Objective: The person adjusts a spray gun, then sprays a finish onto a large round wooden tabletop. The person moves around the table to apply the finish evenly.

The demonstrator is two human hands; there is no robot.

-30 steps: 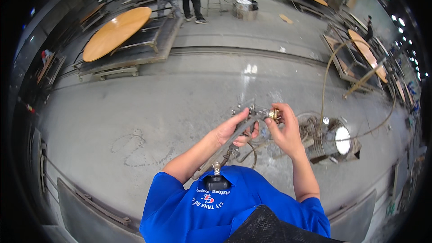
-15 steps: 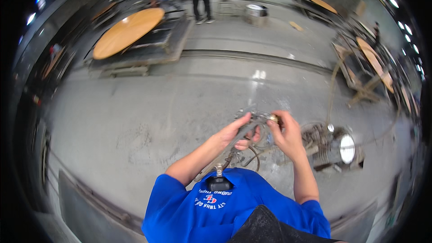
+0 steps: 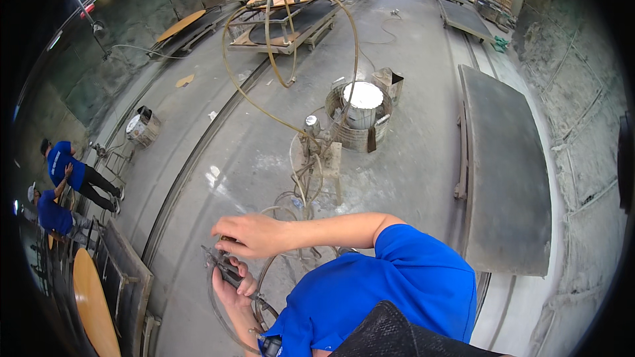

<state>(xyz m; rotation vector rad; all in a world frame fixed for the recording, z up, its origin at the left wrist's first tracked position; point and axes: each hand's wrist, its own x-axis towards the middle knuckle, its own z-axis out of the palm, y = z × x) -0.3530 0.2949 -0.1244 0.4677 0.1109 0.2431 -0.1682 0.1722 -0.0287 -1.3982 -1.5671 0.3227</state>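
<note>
A spray gun (image 3: 228, 272) with a dark grip and a metal head is held low in front of me. My left hand (image 3: 233, 294) is closed around its grip from below, with the fingers curled over it. Over the top reaches my right hand (image 3: 254, 235), its fingers bent and closed at a small brass-coloured part (image 3: 228, 239) of the gun. Most of that part is hidden by the fingers. A hose (image 3: 259, 271) runs from the gun back beside my body.
Ahead stand a pump (image 3: 311, 142) with tangled hoses and a white-topped bucket (image 3: 362, 102) in a tub. Rails (image 3: 198, 145) cross the floor. A dark flat cart (image 3: 509, 178) stands at right. Two people in blue (image 3: 66, 168) and an oval wooden tabletop (image 3: 92, 297) are at left.
My view has swung to the right, so the two people and the tabletop now appear at the left edge. Both hands have kept hold of the spray gun.
</note>
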